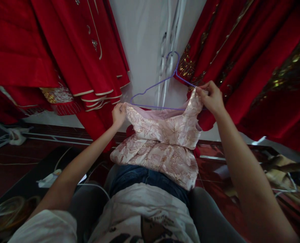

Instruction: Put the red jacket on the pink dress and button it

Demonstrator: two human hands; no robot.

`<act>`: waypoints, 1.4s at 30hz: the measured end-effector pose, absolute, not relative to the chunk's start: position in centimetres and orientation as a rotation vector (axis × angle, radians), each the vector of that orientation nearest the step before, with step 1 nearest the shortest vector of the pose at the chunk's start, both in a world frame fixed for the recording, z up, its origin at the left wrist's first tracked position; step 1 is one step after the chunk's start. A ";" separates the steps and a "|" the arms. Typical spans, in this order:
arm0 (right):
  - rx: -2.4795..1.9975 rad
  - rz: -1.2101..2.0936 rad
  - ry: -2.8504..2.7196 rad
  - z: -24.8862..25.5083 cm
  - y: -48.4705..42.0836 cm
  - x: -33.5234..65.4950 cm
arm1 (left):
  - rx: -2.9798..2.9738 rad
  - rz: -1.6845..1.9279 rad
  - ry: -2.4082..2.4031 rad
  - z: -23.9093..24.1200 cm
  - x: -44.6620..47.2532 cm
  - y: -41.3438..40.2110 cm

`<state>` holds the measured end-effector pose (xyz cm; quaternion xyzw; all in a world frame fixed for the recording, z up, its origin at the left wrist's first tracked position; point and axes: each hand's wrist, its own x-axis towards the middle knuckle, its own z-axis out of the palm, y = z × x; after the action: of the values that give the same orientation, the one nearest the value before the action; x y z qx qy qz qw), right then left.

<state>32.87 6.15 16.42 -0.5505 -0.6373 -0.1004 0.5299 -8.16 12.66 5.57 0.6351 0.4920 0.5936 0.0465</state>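
One pink dress (165, 130), left fingers (119, 108) pinching one strap (131, 114), right fingers (205, 91) pinching the other, purple hanger (175, 71) between.

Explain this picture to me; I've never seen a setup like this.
There is no machine here, only a person working with two bare hands. The single picture comes from a camera worn on the head, looking forward and down, so you see roughly what the wearer sees.

The left hand and the right hand each pinch one shoulder of a pink patterned dress. A purple hanger is at its neck opening, hook pointing away. The lower part of the dress is bunched in front of the wearer's jeans; whether it rests on the lap is unclear.

Red clothes hang on both sides, and a white cable shows at lower left.
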 end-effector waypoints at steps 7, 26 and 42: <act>-1.293 -0.208 -1.524 16.9 5.6 32.8 | 1.906 1.801 1.395 6.4 -8.0 12.9; -1.308 -0.239 -1.527 16.9 5.6 33.1 | 1.824 1.446 1.150 10.2 -9.5 15.2; -1.271 -0.159 -1.512 16.2 6.2 32.8 | 2.074 1.423 0.950 16.2 -3.9 14.4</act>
<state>32.80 6.17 16.16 -0.5364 -0.6381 -0.0670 0.5482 -3.90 14.37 16.17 0.7518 0.3442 0.5156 0.2244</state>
